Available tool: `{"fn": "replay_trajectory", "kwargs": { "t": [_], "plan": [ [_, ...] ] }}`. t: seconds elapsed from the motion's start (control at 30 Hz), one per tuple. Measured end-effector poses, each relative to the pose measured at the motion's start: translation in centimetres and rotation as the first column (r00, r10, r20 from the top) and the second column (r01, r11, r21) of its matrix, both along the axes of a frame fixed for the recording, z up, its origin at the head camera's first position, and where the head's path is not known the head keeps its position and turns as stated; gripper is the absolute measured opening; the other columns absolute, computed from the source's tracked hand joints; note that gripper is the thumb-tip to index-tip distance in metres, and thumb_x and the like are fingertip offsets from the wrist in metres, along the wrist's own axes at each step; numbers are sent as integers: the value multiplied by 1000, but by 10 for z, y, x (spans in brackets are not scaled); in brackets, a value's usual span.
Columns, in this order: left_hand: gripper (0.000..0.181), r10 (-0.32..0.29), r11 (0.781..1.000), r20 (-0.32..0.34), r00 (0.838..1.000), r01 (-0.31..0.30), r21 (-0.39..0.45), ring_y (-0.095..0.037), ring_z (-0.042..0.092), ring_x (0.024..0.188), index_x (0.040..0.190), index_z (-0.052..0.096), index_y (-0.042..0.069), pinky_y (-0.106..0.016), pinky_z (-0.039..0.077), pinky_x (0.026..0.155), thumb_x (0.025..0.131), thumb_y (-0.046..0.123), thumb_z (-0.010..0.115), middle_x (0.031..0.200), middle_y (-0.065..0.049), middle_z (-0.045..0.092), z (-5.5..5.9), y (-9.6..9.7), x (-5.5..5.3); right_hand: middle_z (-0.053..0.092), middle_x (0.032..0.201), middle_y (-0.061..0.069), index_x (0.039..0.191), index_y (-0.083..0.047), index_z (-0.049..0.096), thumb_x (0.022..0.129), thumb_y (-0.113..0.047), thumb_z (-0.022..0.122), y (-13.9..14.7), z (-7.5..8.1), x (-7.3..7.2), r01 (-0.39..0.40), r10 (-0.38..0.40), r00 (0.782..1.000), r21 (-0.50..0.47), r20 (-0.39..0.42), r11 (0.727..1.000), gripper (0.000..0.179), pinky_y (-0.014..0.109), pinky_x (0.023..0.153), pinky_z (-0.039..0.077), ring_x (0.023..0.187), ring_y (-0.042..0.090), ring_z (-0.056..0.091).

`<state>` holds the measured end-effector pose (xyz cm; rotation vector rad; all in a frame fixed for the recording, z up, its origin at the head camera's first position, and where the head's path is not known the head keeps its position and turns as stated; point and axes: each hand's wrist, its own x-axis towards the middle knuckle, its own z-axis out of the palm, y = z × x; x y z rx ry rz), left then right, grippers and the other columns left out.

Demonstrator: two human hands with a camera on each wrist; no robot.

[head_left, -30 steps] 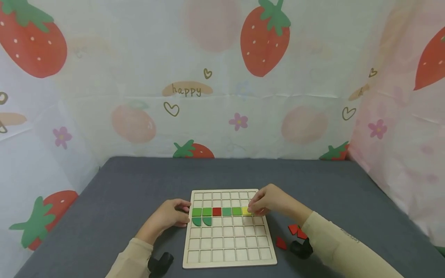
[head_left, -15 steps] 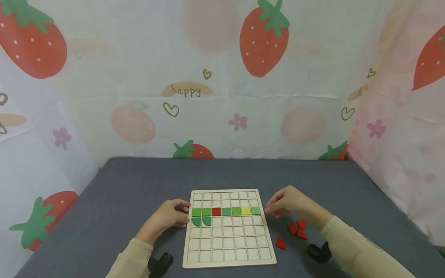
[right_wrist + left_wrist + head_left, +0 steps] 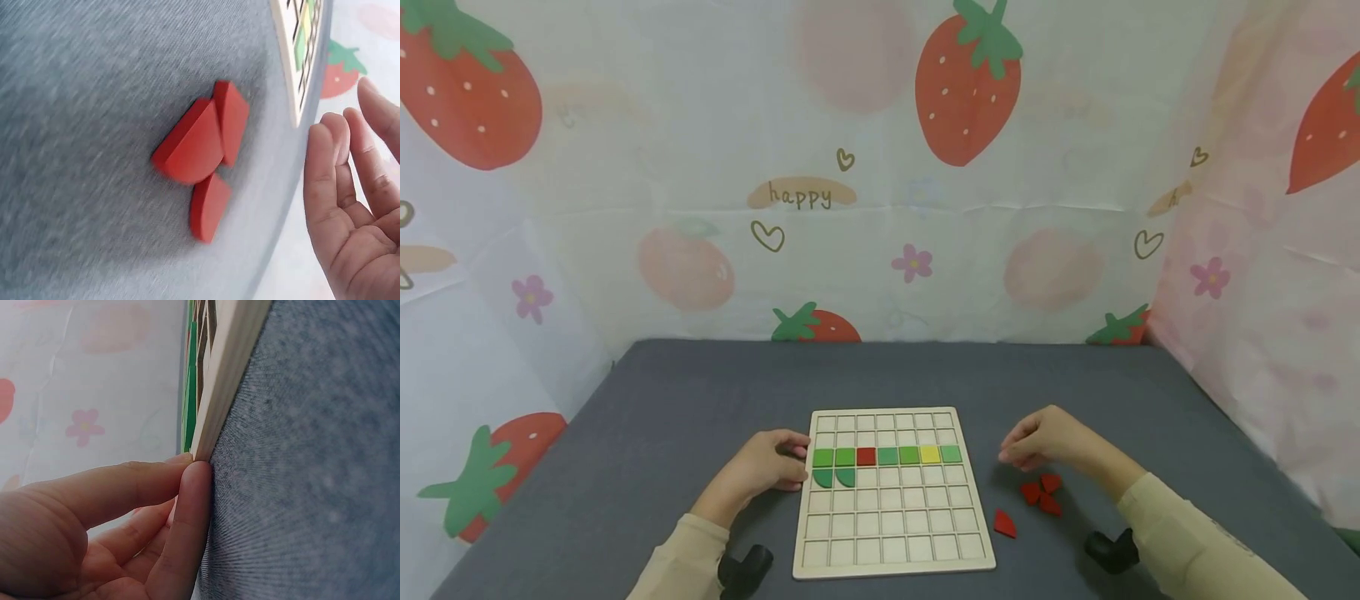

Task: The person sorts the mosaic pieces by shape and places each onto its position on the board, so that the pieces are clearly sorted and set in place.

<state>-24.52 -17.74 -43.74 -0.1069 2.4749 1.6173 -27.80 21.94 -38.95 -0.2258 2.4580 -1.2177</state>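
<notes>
A pale wooden grid board [image 3: 880, 575] lies on the table, one row filled with square tiles: several green, one red tile [image 3: 866, 457], one yellow tile [image 3: 930, 454]. Below the row's left end sit two dark green quarter-round tiles [image 3: 845, 477]. My left hand [image 3: 760, 468] touches the board's left edge with thumb and fingertips; the left wrist view shows them against the wooden edge [image 3: 226, 381]. Right of the board, my right hand [image 3: 1048, 440] hovers above the table, fingers loosely bent and holding nothing. Three red quarter-round tiles [image 3: 194, 147] lie clustered just below it.
Another red tile [image 3: 1004, 524] lies alone by the board's right edge. Dark grey cloth covers the table [image 3: 700, 392]. A strawberry-print curtain [image 3: 715, 125] surrounds its back and sides. Black devices sit at the left wrist [image 3: 747, 571] and right wrist [image 3: 1112, 552].
My right hand has left the board's right side and moved right, over the red tiles. A green tile is now visible at the row's right end. The left hand stays put.
</notes>
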Motion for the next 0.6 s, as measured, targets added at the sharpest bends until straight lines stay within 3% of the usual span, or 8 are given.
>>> {"fn": "replay_trajectory", "kwargs": {
  "t": [0.6],
  "plan": [
    [51, 0, 1000, 2, 1000, 0, -6, -16, 63, 76, 129, 59, -7, -34, 60, 68, 79, -9, 69, 105, -15, 59, 0, 0, 0, 74, 106, 11, 102, 3, 75, 79, -12, 83, 33, -6, -4, -3, 4, 1000, 76, -4, 997, 28, 37, 82, 61, 88, 16, 71]
  ]
}}
